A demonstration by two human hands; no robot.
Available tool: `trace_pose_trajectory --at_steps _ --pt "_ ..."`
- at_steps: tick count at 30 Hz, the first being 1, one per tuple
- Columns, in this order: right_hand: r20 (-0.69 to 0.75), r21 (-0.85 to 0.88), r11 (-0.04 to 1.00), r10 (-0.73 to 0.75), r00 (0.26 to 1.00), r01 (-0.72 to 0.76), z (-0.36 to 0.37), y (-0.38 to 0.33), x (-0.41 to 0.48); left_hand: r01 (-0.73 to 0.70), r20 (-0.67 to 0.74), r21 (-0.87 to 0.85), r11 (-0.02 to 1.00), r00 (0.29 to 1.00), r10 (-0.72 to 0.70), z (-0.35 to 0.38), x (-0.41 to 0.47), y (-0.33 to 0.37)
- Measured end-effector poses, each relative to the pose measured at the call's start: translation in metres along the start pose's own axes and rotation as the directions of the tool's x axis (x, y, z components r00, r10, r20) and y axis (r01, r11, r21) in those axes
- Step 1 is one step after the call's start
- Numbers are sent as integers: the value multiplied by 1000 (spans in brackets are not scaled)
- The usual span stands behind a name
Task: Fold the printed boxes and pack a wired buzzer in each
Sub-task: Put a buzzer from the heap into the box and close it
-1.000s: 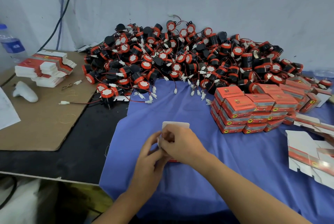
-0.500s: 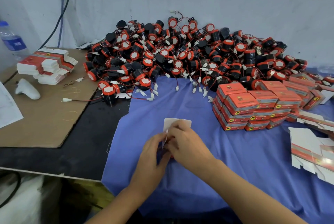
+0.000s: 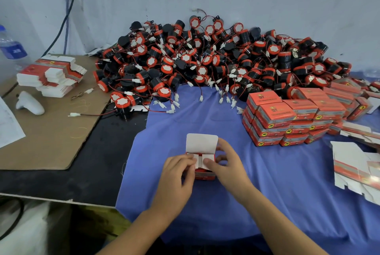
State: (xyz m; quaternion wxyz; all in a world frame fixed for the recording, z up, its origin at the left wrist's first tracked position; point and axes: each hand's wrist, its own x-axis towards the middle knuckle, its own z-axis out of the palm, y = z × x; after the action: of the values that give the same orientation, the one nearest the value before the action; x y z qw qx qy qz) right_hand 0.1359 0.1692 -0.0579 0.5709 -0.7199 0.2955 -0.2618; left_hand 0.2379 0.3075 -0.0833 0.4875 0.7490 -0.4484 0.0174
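left hand [image 3: 176, 174]: nearest, on the blue cloth [image 3: 267, 193], fingers curled round the left side of the box [image 3: 203, 174], thumb pressing down the left inner flap.
right hand [image 3: 228, 168]: fingers wrapped round the right side of the same box, thumb on the right inner flap.
box: upright on the cloth between both hands, red front toward the wearer, open end up, wider side running left to right.
inner flaps [image 3: 198, 161]: folded in flat, meeting at the middle.
lid flap [image 3: 201, 143]: white, standing at the far edge, pointing up and away.
flat boxes [image 3: 357, 170]: unfolded, at the right edge.
packed boxes [image 3: 287, 119]: closed, stacked far right of the hands.
cardboard sheet [image 3: 51, 135]: left, bearing a stack of flat cartons [image 3: 51, 75].
buzzers [image 3: 205, 59]: big tangled heap against the wall, wires trailing onto the cloth.
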Motion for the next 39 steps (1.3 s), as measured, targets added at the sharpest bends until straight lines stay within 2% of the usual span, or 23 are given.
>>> trace_pose_trajectory --at_steps 2,4,5,8,11,15,20,25,28,32,36,39 --pt "5 -186 975 -123 992 122 -2 2 1 123 -23 -148 981 992 -128 -3 4 0" --pt "79 -245 948 -191 978 205 -12 7 -2 209 16 -320 924 976 -215 -8 8 0" --pt "146 -240 941 -208 967 239 -18 10 -5 200 46 -335 921 979 -197 -11 11 -1" --pt "283 -315 902 -206 937 294 -32 16 -10 107 199 -207 972 978 -65 -19 15 -8" --pt "265 -449 830 -229 937 330 -34 19 -12 87 346 -109 990 937 -45 -27 14 -18" --pt "293 -508 763 -285 913 401 -32 19 -15 40 351 -50 998 936 -20 -31 17 -20" --pt "342 -549 708 -295 892 444 -32 12 -13 -24 367 29 999 930 11 -33 24 -16" --pt "323 -537 723 -299 898 434 -30 10 -13 -19 357 83 996 934 -12 -31 26 -14" --pt "299 -488 770 -294 908 410 -29 9 -12 21 344 36 999 939 -32 -29 25 -15" --pt "340 -499 756 -279 898 424 -31 12 -9 80 375 -69 994 926 -48 -29 25 -17" --pt "395 -490 769 -225 891 411 -33 12 -4 109 435 -67 992 898 -69 -33 26 -18" --pt "360 -460 812 -200 911 360 -30 9 -2 138 463 -90 986 882 -81 -35 28 -16"
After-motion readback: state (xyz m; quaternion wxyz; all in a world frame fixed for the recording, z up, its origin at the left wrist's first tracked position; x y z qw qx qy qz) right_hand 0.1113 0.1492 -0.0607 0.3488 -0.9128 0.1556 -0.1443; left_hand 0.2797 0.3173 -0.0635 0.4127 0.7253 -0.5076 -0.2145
